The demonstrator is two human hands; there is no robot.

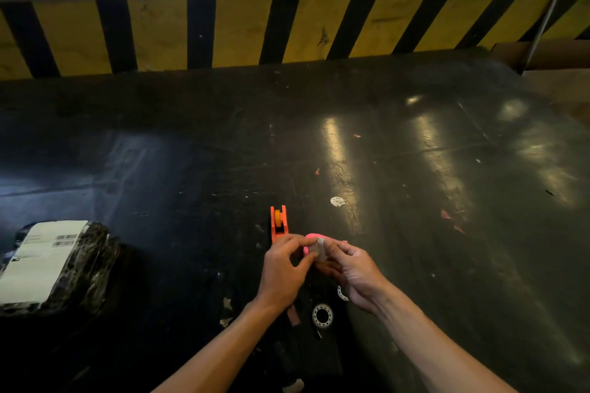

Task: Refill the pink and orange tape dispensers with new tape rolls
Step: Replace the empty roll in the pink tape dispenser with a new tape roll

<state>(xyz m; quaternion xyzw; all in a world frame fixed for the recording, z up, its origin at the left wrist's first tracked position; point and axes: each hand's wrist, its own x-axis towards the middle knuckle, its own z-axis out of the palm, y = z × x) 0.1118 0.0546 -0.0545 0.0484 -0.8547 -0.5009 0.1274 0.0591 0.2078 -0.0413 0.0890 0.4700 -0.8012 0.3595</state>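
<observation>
The orange tape dispenser (pixel 278 222) stands on the dark floor with a yellow-orange hub in its cradle. Just right of it, the pink tape dispenser (pixel 314 238) is mostly hidden behind my hands. My right hand (pixel 352 271) holds a clear tape roll (pixel 319 252) above the pink dispenser. My left hand (pixel 282 268) pinches at the roll's left edge with thumb and fingers. A white tape core ring (pixel 322 315) lies on the floor below my hands, and a second ring (pixel 343 293) peeks out under my right hand.
A black-wrapped parcel with a white label (pixel 54 265) lies at the left. A yellow-and-black striped wall (pixel 242 32) runs across the back. Cardboard boxes (pixel 549 57) sit at the far right. Small scraps and a white sticker (pixel 336 201) dot the floor.
</observation>
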